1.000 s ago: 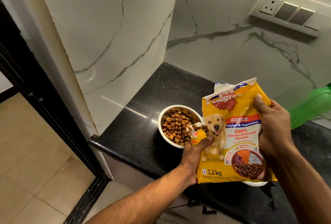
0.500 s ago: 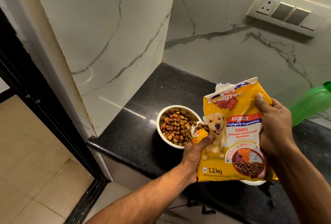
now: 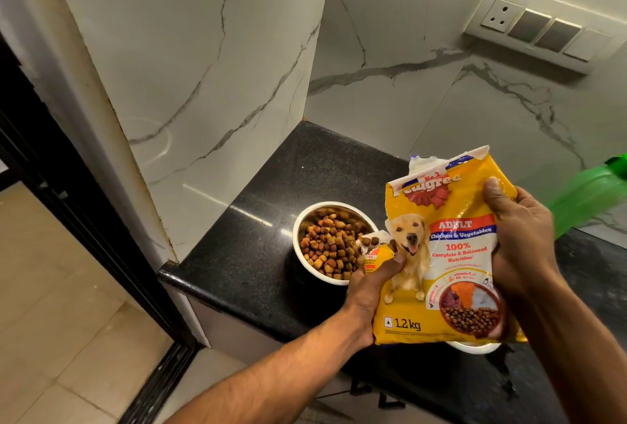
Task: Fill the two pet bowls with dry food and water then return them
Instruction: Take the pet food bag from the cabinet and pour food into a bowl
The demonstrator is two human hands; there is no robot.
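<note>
A steel pet bowl [image 3: 302, 223] full of brown kibble sits on the black counter [image 3: 258, 254]. Right beside it I hold a yellow dog food bag [image 3: 451, 264] upright, its torn lower-left corner at the bowl's rim with a few kibbles showing. My left hand [image 3: 369, 288] grips the bag's left edge near that corner. My right hand [image 3: 519, 237] grips the bag's right side. A second white bowl [image 3: 475, 347] is mostly hidden under the bag; only its front rim shows.
A green plastic bottle [image 3: 587, 199] lies at the right edge on the counter. Marble walls close the counter on the left and back, with a switch panel [image 3: 543, 26] high on the back wall. The tiled floor lies left, below the counter edge.
The bag and both hands have stayed almost still beside the bowl; only the view shifted slightly. No clear flow of kibble differs between frames.
</note>
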